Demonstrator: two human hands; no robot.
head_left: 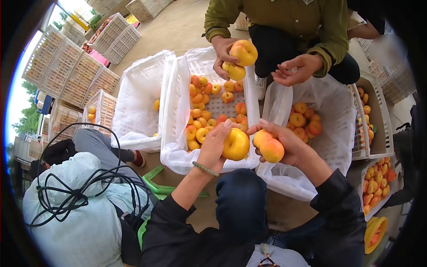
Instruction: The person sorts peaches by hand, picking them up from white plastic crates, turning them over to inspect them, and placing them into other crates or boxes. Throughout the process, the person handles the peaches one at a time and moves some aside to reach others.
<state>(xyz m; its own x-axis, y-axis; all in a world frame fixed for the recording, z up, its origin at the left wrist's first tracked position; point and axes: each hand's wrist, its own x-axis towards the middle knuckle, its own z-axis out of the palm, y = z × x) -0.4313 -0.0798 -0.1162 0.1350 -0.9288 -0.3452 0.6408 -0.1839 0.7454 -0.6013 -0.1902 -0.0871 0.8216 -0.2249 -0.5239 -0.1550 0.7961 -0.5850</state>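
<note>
Across the middle of the frame stand three crates lined with white netting: the left crate (133, 102), with only a few fruits showing at its right side; the middle crate (171, 156), with a loose spread of fruit (201, 135) along its left and near parts; and the right crate (331, 133), with a smaller heap (304, 119). At the lower left sits a person in a pale top (71, 236), partly covered by a tangle of black cable (73, 196). At the upper right, a co-worker in an olive shirt (293, 18) grips two fruits in one hand (221, 55), the other hand (299, 70) open and palm up. In the centre, above the near edge of the middle crate, the wearer's left hand (212, 144) is closed round a large yellow fruit (235, 144); the right hand (291, 143) cups two smaller orange-red fruits (271, 149). The step looks like handling and comparing picked-up fruit; any further move seems to call for a light grip, with the pair kept from rolling apart. Fingers behind the fruit are hidden, so a third piece in the right hand cannot be ruled out. Netting veils the crate walls, the dark rim of the view cuts off crates at the far right, and a shape at the upper right is blurred.
</note>
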